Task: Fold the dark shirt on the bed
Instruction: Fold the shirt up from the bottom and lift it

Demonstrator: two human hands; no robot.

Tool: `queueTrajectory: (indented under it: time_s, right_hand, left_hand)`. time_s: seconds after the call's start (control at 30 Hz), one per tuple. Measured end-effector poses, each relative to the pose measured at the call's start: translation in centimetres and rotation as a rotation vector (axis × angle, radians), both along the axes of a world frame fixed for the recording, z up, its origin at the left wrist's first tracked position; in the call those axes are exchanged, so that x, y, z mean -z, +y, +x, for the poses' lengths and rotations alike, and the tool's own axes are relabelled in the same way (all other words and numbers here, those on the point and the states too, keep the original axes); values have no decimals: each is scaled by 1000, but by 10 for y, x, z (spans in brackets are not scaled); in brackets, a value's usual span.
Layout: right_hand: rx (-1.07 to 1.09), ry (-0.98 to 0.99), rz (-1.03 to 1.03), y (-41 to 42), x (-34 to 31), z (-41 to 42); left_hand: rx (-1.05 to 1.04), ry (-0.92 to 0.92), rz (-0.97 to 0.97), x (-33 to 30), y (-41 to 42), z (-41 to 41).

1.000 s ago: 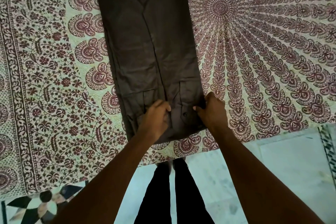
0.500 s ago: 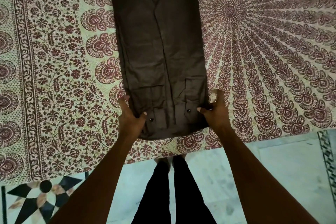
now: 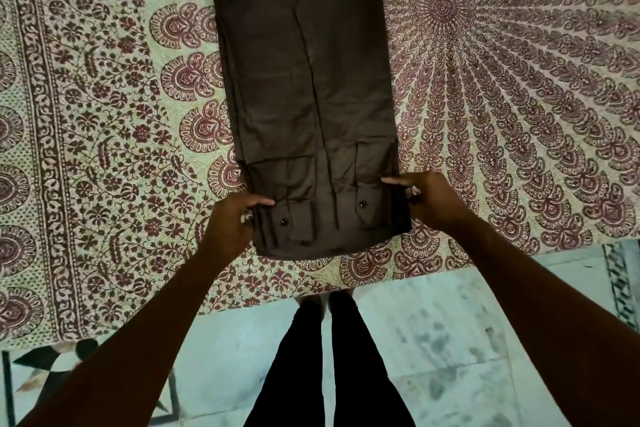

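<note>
While the dark shirt [image 3: 304, 97] lies flat on the bed [image 3: 104, 114] as a long narrow strip, sleeves laid lengthwise over the body, both hands hold its near end. Left hand [image 3: 230, 222] pinches the left edge, thumb on top beside a buttoned cuff [image 3: 289, 218]; grip clamped on cloth. Right hand [image 3: 431, 199] pinches the right edge likewise, thumb over the other cuff [image 3: 367, 203]. Patterned bedspread [image 3: 519, 80] covers the bed. Near edge of shirt sits just short of the bed's edge; tiled floor [image 3: 433, 340] below.
</note>
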State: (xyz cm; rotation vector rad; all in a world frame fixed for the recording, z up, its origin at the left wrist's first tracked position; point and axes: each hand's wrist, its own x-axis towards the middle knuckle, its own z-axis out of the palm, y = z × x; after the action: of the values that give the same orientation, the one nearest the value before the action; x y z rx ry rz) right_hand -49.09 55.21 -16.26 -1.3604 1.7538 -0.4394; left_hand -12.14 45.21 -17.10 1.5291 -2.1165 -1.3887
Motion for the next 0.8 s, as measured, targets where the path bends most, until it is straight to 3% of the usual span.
queueTrajectory:
  time_s: [0.07, 0.17, 0.27, 0.33, 0.43, 0.7, 0.8]
  right_hand:
    - [-58, 133, -91, -3, -4, 1]
    - [-78, 153, -202, -5, -7, 10]
    - [16, 220, -275, -6, 2, 10]
    - [72, 259, -277, -13, 1, 9]
    - [92, 219, -315, -29, -15, 12]
    - [419, -223, -168, -120, -47, -6]
    - [428, -247, -200, -157, -50, -16]
  left_hand:
    - [56, -87, -171, 4, -5, 0]
    - [70, -217, -312, 7, -10, -1]
    - [92, -115, -353, 1, -21, -5]
    - [81, 38, -306, -11, -30, -13]
    - [-84, 65, -131, -20, -46, -20]
    - [-406, 184, 59, -63, -137, -69]
    - [-497, 249, 123, -58, -169, -82]
